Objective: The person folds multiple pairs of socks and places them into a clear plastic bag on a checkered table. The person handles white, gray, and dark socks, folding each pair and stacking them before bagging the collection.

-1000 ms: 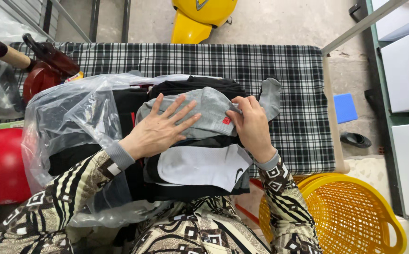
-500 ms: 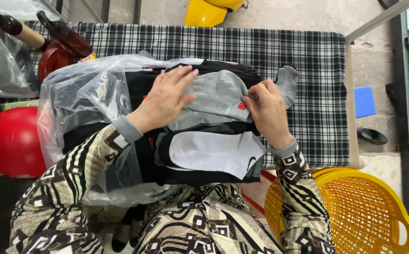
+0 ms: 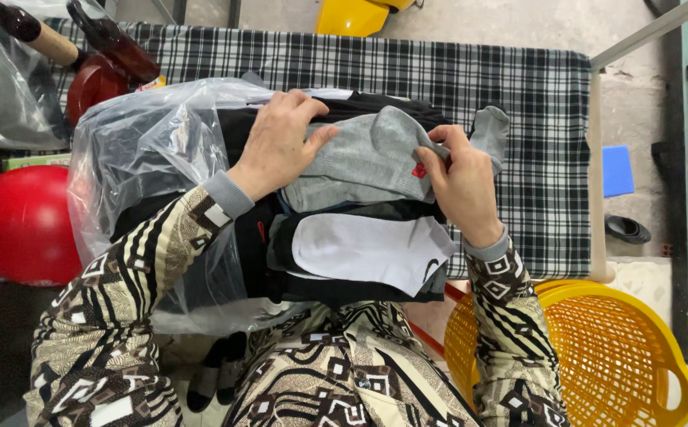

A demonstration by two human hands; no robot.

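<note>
Grey sock (image 3: 376, 158) lies across the top of a pile of dark clothes (image 3: 320, 277) that rests on the plaid-covered table (image 3: 439, 71), and both of my hands are on it. My left hand (image 3: 277, 142) lies flat and open over the sock's left end, fingers spread, pressing down and grasping nothing. My right hand (image 3: 459, 186) pinches the sock's right part between thumb and fingers, just beside a small red mark (image 3: 418, 170) on the fabric; the sock's far end sticks out past that hand toward the table's right side. A white sock (image 3: 368, 249) with a small dark mark near its right tip lies flat on the same pile, just nearer to me than the grey one. A crumpled clear plastic bag (image 3: 146, 150) wraps the left side of the pile, under my left forearm. Left of the table sits a red ball (image 3: 16, 221), and at the table's near right corner stands a yellow plastic basket (image 3: 621, 356) of open mesh. Right of the table, a flat blue square (image 3: 618, 170) lies on the floor.
</note>
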